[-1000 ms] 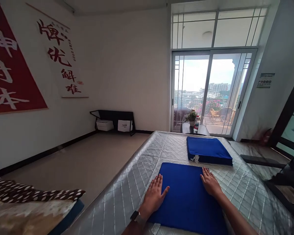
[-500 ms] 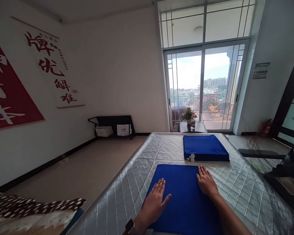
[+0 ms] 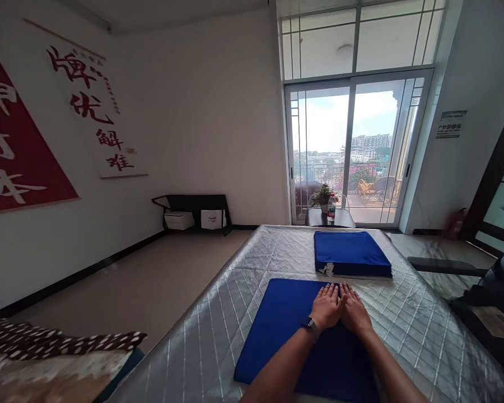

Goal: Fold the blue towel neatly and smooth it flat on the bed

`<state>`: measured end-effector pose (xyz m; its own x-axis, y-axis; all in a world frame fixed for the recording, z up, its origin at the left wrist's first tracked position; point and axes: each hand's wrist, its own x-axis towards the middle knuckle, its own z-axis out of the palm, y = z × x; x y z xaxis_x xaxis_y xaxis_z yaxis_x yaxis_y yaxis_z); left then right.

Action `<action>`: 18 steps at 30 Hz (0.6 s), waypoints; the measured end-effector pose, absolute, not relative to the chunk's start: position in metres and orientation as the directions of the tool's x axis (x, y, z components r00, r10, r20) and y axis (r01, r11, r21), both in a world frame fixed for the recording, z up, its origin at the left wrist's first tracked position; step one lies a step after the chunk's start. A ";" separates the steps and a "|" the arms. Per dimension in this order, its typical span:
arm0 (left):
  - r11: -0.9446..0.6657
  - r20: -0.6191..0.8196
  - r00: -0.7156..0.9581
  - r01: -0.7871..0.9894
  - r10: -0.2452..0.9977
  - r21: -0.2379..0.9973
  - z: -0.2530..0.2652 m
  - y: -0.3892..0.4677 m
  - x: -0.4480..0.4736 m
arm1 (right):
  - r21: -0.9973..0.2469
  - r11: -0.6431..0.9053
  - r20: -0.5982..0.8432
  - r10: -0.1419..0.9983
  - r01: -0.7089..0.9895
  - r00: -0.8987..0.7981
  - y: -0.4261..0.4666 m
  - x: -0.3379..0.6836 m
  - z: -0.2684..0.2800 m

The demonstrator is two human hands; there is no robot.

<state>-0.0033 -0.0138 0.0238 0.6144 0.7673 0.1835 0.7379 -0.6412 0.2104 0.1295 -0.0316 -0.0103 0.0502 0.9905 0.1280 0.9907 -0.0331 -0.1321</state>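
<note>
Blue cloth (image 3: 279, 316) lay on the near part of the quilted bench (image 3: 201, 347), short of the far blue stack (image 3: 353, 247), left hand (image 3: 327, 308) and right hand (image 3: 356, 311) flat at its far right corner, gripping nothing; uneven sideways push risked creasing or skewing it.
</note>
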 end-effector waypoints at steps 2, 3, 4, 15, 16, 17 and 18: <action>-0.605 0.172 0.580 0.765 0.796 0.222 0.014 -0.007 -0.013 | -0.156 -0.049 0.126 0.990 0.987 0.069 -0.030 0.128 -0.010; -0.590 0.176 0.563 0.776 0.807 0.224 0.010 -0.004 -0.021 | -0.164 -0.057 0.122 0.990 0.985 0.077 -0.029 0.128 -0.009; -0.573 0.184 0.543 0.788 0.820 0.226 0.006 -0.001 -0.029 | -0.170 -0.064 0.117 0.990 0.983 0.085 -0.029 0.127 -0.008; -0.276 0.257 0.227 0.945 0.939 0.174 -0.022 0.053 -0.174 | -0.165 -0.078 0.110 0.989 0.983 0.097 -0.027 0.126 -0.008; -0.267 0.260 0.217 0.947 0.941 0.177 -0.024 0.055 -0.181 | -0.161 -0.079 0.109 0.989 0.984 0.097 -0.026 0.126 -0.009; -0.262 0.260 0.211 0.948 0.942 0.180 -0.026 0.057 -0.186 | -0.155 -0.080 0.107 0.989 0.985 0.097 -0.026 0.126 -0.009; -0.260 0.261 0.208 0.948 0.943 0.183 -0.028 0.058 -0.188 | -0.147 -0.081 0.104 0.990 0.986 0.097 -0.026 0.126 -0.009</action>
